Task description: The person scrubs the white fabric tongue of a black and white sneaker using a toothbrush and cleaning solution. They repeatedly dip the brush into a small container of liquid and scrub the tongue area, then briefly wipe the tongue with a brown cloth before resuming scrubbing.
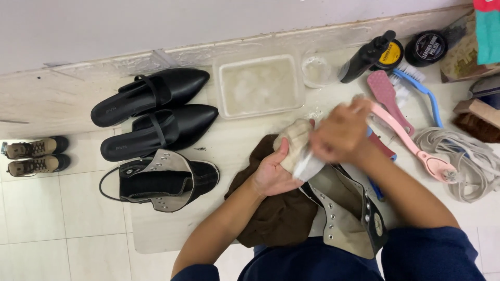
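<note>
- Two hands meet over one beige-and-black high-top shoe (pixel 341 213), which lies on my lap edge and the board, toe end lifted toward the hands, just right of a brown cloth (pixel 271 208).
- Left hand (pixel 273 171) is cupped palm-up under the shoe's toe, fingers partly curled around it, so it is holding the shoe and not spread wide.
- Right hand (pixel 341 136) is blurred; it looks closed on a pale cloth or pad (pixel 307 165) pressed to the toe, but I cannot tell how tight the grip is.
- Risk as I judge it: the toe rests only in that cupped palm, so a hard rub from the right hand could push the shoe out of the left and onto the brown cloth.
- Another risk: the right forearm passes just over the pink long-handled brush (pixel 411 143) and near the black bottle (pixel 367 56); a wide stroke could knock either one toward the tub of cloudy water (pixel 260 86).
- Loose grey laces (pixel 469 156) lie beside that elbow and might get dragged along.
- Well apart on the left sit the second high-top (pixel 161 179) and a pair of black pointed flats (pixel 156 112).
</note>
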